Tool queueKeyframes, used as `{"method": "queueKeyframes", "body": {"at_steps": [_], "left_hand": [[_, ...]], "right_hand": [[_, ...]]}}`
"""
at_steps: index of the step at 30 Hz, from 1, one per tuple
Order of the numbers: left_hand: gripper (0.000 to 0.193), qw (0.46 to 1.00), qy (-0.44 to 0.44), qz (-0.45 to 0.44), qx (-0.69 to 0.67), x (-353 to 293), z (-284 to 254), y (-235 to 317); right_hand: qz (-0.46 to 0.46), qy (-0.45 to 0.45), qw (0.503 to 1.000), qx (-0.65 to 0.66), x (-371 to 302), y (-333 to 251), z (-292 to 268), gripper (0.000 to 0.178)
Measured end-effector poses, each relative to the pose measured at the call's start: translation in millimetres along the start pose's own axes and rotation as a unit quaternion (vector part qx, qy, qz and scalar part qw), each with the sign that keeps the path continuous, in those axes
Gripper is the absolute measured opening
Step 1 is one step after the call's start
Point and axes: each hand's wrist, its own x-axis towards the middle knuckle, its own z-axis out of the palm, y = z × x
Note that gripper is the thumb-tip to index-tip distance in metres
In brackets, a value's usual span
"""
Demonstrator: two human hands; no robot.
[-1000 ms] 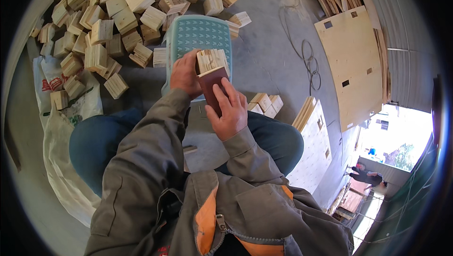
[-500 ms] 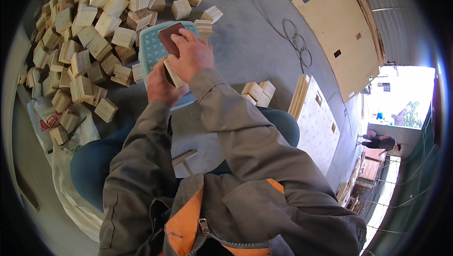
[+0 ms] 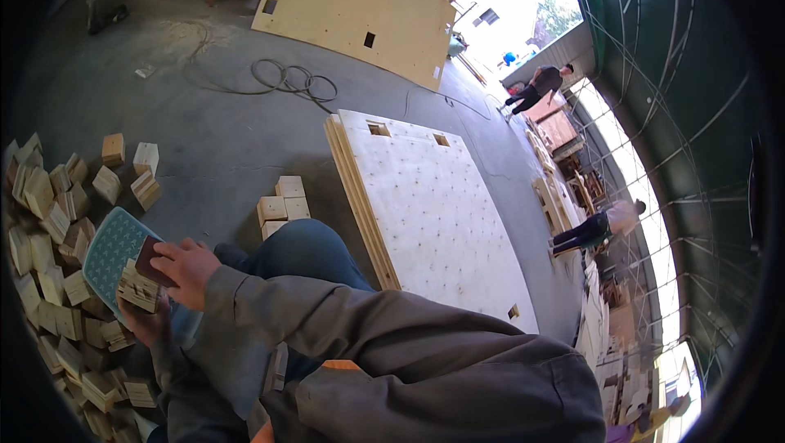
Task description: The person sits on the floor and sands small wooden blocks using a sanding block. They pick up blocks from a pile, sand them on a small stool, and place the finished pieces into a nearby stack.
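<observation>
My left hand (image 3: 149, 324) is closed round a layered plywood block (image 3: 139, 286), holding it from below. My right hand (image 3: 191, 273) grips a flat reddish-brown piece of sandpaper (image 3: 153, 260) right beside the block, its fingers spread over the sheet. Whether the sandpaper touches the block I cannot tell. Both hands are over the near side of a light-blue plastic stool (image 3: 110, 248) with a patterned top. A big heap of similar wooden blocks (image 3: 67, 322) lies on the floor around the stool's left side.
Several blocks (image 3: 284, 204) stand stacked beyond my knee (image 3: 315, 251). A pile of pale plywood sheets (image 3: 433, 214) lies to the right. Farther off are a coiled cable (image 3: 294, 79) and a large yellowish board (image 3: 343, 14). Two people (image 3: 540, 90) (image 3: 601, 226) stand at the far right.
The view has swung to the right, so hands and stool now appear at the lower left. The block in my left hand now shows its layered side; both hands keep their holds.
</observation>
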Motion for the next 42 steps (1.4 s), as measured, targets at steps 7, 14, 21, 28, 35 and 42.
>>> {"method": "queueKeyframes", "body": {"at_steps": [7, 14, 21, 28, 35, 42], "left_hand": [[0.101, 0.998, 0.004, 0.025, -0.063, 11, 5, 5], [0.111, 0.981, -0.057, -0.026, -0.184, 12, 4, 5], [0.092, 0.996, -0.008, -0.011, -0.093, 30, -33, -19], [0.103, 0.951, -0.047, 0.062, 0.299, 13, -65, 150], [0.107, 0.928, -0.144, -0.006, 0.343, -7, -76, 138], [0.127, 0.938, -0.131, -0.015, 0.321, -7, -68, 142]], "right_hand": [[0.008, 0.097, 0.995, 0.025, -19, 43, -54, 0.069], [0.065, 0.09, 0.99, 0.092, -33, 61, -31, 0.068], [-0.086, 0.177, 0.971, 0.138, -13, 70, -11, 0.057], [-0.043, 0.215, 0.953, 0.208, -33, 18, -62, 0.025], [0.001, 0.028, 0.981, 0.193, -18, 13, -28, 0.062], [-0.006, -0.011, 0.973, 0.229, -28, 5, -14, 0.062]]}}
